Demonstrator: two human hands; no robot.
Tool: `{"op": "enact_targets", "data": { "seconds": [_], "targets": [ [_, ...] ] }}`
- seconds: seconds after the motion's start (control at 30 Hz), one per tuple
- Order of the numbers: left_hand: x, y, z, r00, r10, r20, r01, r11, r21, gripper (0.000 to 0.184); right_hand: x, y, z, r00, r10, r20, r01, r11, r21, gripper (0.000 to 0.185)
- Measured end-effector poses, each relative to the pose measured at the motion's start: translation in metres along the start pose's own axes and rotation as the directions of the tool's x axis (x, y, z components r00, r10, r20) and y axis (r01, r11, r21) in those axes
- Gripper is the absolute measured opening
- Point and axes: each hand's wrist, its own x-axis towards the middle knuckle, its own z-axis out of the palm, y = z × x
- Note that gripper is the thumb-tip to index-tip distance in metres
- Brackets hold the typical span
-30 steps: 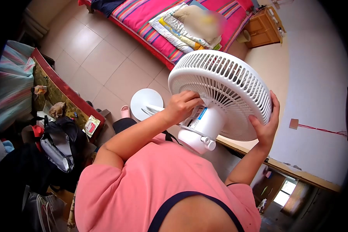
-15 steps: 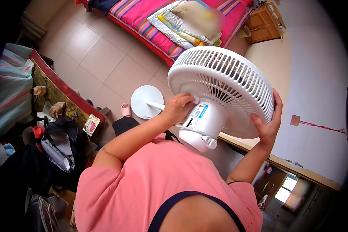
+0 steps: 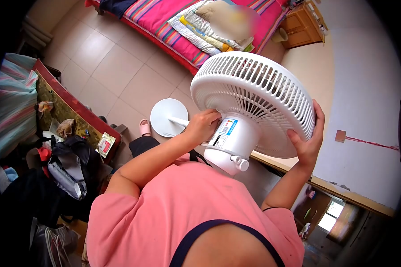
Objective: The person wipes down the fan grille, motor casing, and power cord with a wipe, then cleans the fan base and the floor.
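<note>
A white fan (image 3: 240, 129) stands tilted in front of my chest, its slatted grille (image 3: 272, 80) facing away and its motor housing toward me. Stickers with blue and white print are on the housing, and a round knob (image 3: 242, 164) sticks out low on it. My left hand (image 3: 203, 127) is closed, fingertips pressed in where the grille's back meets the housing; what they pinch is hidden. On the other side my right hand (image 3: 308, 135) grips the grille's rim, thumb on the back and fingers around the outer edge. The white pole runs down to a round base (image 3: 168, 116) on the floor.
Ahead is a bed (image 3: 151, 26) with a pink striped cover and folded quilts (image 3: 200, 31). A wooden cabinet (image 3: 303, 26) stands at its right. On the left, an open black backpack (image 3: 71, 164) lies among clutter beside a red-edged sofa (image 3: 71, 98).
My left fingers have curled in closer against the housing. The fan's head has shifted very slightly left, my right hand staying on its rim.
</note>
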Motion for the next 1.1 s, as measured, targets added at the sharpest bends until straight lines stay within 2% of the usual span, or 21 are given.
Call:
{"op": "enact_targets", "data": {
  "seconds": [0.07,0.13,0.17,0.23,0.3,0.37,0.4,0.47,0.5,0.57,0.7,0.77,0.8,0.87,0.9,1.0,1.07,1.1],
  "targets": [
    [0.013,0.019,-0.011,0.999,0.033,-0.024,-0.033,0.999,0.001,0.015,0.001,0.001,0.001,1.000,-0.001,0.002,0.001,1.000,0.002,0.087],
    [0.029,0.048,-0.019,0.949,0.297,-0.108,-0.300,0.954,-0.009,0.020,0.000,0.001,0.000,1.000,0.005,0.006,-0.005,1.000,0.005,0.087],
    [0.031,0.053,-0.017,0.950,0.293,-0.109,-0.296,0.955,-0.009,0.020,0.000,0.002,0.000,1.000,-0.007,0.009,0.007,1.000,-0.008,0.087],
    [0.035,0.058,-0.015,0.915,0.400,-0.044,-0.400,0.916,0.022,0.025,0.001,0.002,0.000,1.000,-0.026,0.005,0.026,0.999,-0.024,0.087],
    [0.035,0.051,-0.012,0.919,0.389,-0.062,-0.388,0.921,0.028,0.026,0.001,0.001,0.000,1.000,0.016,0.010,-0.017,0.999,0.051,0.086],
    [0.032,0.042,-0.017,0.931,0.352,-0.094,-0.350,0.936,0.031,0.026,0.000,0.000,0.000,1.000,0.022,0.003,-0.022,0.999,0.027,0.086],
    [0.026,0.028,-0.015,0.966,0.249,-0.062,-0.252,0.967,-0.043,0.022,0.000,0.000,0.000,1.000,0.021,0.004,-0.021,1.000,0.008,0.086],
    [0.013,0.007,-0.006,0.991,0.119,-0.062,-0.121,0.992,-0.027,0.016,0.000,0.002,0.000,1.000,0.031,-0.001,-0.031,0.999,0.019,0.086],
    [0.003,-0.002,0.001,0.992,0.115,-0.058,-0.116,0.993,-0.028,0.016,0.000,0.003,-0.001,1.000,0.027,-0.001,-0.027,0.999,0.022,0.087],
    [-0.007,-0.015,0.011,0.994,-0.104,0.027,0.107,0.987,-0.117,0.014,0.001,0.003,-0.001,1.000,0.015,-0.001,-0.015,1.000,0.021,0.087],
    [-0.003,0.000,0.005,0.997,-0.072,0.008,0.072,0.993,-0.093,0.016,-0.001,0.003,-0.001,0.999,0.035,-0.002,-0.035,0.999,-0.005,0.088],
    [0.015,0.025,-0.010,0.983,0.119,-0.138,-0.137,0.983,-0.124,0.021,0.000,0.003,0.000,0.999,0.031,-0.011,-0.031,1.000,-0.004,0.088],
    [0.022,0.035,-0.012,0.984,0.117,-0.136,-0.134,0.983,-0.123,0.021,0.000,0.002,0.000,1.000,0.021,-0.008,-0.021,0.999,-0.025,0.088],
    [0.035,0.053,-0.013,0.940,0.335,-0.065,-0.338,0.940,-0.037,0.024,0.001,0.002,0.000,1.000,0.003,-0.002,-0.003,0.999,-0.045,0.088],
    [0.037,0.063,-0.016,0.940,0.339,-0.024,-0.340,0.939,-0.052,0.027,0.001,0.003,0.000,1.000,0.012,-0.004,-0.012,1.000,-0.028,0.088],
    [0.037,0.048,-0.012,0.931,0.360,-0.066,-0.365,0.926,-0.099,0.026,0.001,0.003,0.001,1.000,0.018,-0.002,-0.018,1.000,-0.013,0.088],
    [0.027,0.027,-0.010,0.961,0.255,-0.109,-0.265,0.960,-0.088,0.023,0.000,0.003,0.001,1.000,0.020,-0.010,-0.020,1.000,-0.014,0.088],
    [0.019,0.015,-0.006,0.989,0.115,-0.093,-0.127,0.983,-0.131,0.022,0.000,0.003,0.001,1.000,0.024,-0.015,-0.024,1.000,-0.009,0.088]
  ]
}}
